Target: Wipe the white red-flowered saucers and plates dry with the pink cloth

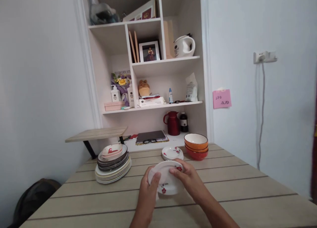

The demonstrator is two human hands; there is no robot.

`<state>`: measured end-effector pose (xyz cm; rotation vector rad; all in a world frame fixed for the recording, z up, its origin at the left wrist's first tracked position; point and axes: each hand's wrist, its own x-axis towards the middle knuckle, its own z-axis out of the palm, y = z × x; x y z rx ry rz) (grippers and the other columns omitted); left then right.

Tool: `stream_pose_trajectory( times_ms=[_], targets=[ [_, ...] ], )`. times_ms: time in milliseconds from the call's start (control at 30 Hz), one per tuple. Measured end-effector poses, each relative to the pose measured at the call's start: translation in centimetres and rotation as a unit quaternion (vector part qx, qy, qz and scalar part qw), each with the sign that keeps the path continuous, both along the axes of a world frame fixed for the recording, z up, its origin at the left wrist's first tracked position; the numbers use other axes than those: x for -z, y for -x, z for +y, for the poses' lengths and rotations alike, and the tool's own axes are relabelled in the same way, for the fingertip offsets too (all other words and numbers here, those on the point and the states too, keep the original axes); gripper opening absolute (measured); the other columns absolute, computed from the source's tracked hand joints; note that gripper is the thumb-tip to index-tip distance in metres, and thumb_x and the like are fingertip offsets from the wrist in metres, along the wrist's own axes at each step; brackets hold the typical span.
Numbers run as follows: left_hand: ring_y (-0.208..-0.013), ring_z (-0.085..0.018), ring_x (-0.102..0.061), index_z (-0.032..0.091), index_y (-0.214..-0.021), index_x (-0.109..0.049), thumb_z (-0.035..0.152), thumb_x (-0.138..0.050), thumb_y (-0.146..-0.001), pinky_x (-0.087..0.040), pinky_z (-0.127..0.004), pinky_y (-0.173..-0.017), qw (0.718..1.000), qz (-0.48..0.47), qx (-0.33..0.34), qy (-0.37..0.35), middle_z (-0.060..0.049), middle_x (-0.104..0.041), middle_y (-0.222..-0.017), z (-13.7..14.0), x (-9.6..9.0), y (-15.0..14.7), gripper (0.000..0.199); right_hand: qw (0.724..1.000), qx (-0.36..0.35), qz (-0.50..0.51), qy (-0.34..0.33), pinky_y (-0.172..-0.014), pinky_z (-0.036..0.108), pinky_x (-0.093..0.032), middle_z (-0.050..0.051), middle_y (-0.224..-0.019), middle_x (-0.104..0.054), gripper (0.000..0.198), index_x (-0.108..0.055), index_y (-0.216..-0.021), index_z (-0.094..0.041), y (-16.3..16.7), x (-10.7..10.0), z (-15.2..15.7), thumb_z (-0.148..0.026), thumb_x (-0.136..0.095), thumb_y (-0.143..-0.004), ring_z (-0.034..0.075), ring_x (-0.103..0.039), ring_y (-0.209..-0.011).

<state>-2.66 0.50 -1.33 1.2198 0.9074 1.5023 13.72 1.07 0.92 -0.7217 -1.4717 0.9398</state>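
Observation:
Between my two hands a small white plate (166,180) with red flowers is held tilted above the table (111,200). My left hand (148,185) grips its left edge, thumb on the face. On the upper right rim, my right hand (189,176) has its thumb on the face and fingers behind. A bit of thin white material shows below the plate by my left hand; what it is I cannot tell. Just beyond lies a stack of matching flowered plates (172,152). To its right stand orange and red bowls (196,146), nested together.
At the left is a tall stack of plates (113,170) topped by small pinkish bowls (112,150). A raised wooden stand (96,134) rises behind it. Farther back are a red thermos jug (173,123), a dark bottle (183,122) and a dark laptop-like slab (151,136) under white shelves (165,63).

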Motion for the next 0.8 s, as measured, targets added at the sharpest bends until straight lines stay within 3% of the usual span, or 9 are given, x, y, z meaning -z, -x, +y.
stream_pose_trajectory(
  times_ms=[133, 300, 533, 633, 733, 800],
  targets=[
    [-0.071, -0.017, -0.065, 0.017, -0.104, -0.064, 0.055, -0.074, -0.071, -0.050, -0.023, -0.062, 0.997, -0.076, 0.011, 0.015, -0.005, -0.070, -0.084, 0.2, 0.3, -0.3, 0.052, 0.988, -0.014, 0.140, 0.070, -0.065, 0.028, -0.047, 0.004, -0.080, -0.070, 0.033, -0.069, -0.097, -0.016, 1.8, 1.1, 0.0, -0.039, -0.074, -0.073, 0.018, -0.059, -0.070],
    [-0.078, -0.019, -0.069, 0.019, -0.118, -0.060, 0.051, -0.077, -0.069, -0.053, -0.025, -0.067, 0.985, -0.168, 0.007, 0.049, -0.009, -0.072, -0.098, 0.3, 0.5, -1.2, 0.061, 0.945, 0.016, 0.291, 0.148, -0.066, 0.033, -0.053, 0.008, -0.086, -0.075, 0.052, -0.065, -0.112, -0.016, 3.6, 2.1, 0.1, -0.039, -0.079, -0.067, 0.022, -0.067, -0.069],
    [-0.094, -0.026, -0.070, 0.017, -0.114, -0.063, 0.044, -0.084, -0.063, -0.055, -0.030, -0.078, 0.965, -0.257, 0.003, 0.049, -0.013, -0.072, -0.107, 0.4, 1.1, -3.1, 0.062, 0.895, 0.018, 0.403, 0.189, -0.070, 0.036, -0.057, 0.004, -0.088, -0.076, 0.064, -0.059, -0.122, -0.021, 4.4, 2.4, 0.2, -0.034, -0.082, -0.064, 0.023, -0.070, -0.071],
    [-0.099, -0.027, -0.068, 0.016, -0.114, -0.063, 0.041, -0.085, -0.061, -0.055, -0.033, -0.082, 0.962, -0.268, -0.010, 0.053, -0.014, -0.071, -0.110, 0.8, 1.4, -2.8, 0.062, 0.903, -0.006, 0.383, 0.193, -0.072, 0.037, -0.056, 0.006, -0.091, -0.076, 0.062, -0.059, -0.122, -0.020, 4.2, 2.1, 0.2, -0.035, -0.081, -0.066, 0.024, -0.070, -0.075],
    [-0.097, -0.027, -0.069, 0.017, -0.117, -0.061, 0.041, -0.083, -0.064, -0.055, -0.034, -0.083, 0.970, -0.232, -0.040, 0.052, -0.014, -0.071, -0.111, 1.1, 1.6, -1.7, 0.062, 0.944, -0.004, 0.283, 0.169, -0.071, 0.035, -0.054, 0.007, -0.092, -0.075, 0.057, -0.061, -0.117, -0.017, 3.4, 1.9, 0.6, -0.035, -0.079, -0.066, 0.025, -0.069, -0.079],
    [-0.097, -0.026, -0.068, 0.018, -0.119, -0.061, 0.042, -0.080, -0.067, -0.054, -0.034, -0.084, 0.982, -0.168, -0.082, 0.018, -0.012, -0.071, -0.110, 1.3, 1.6, -0.9, 0.060, 0.975, 0.051, 0.182, 0.116, -0.066, 0.031, -0.052, 0.005, -0.091, -0.074, 0.053, -0.063, -0.114, -0.019, 2.5, 1.7, 1.0, -0.031, -0.079, -0.065, 0.023, -0.067, -0.078]
  ],
)
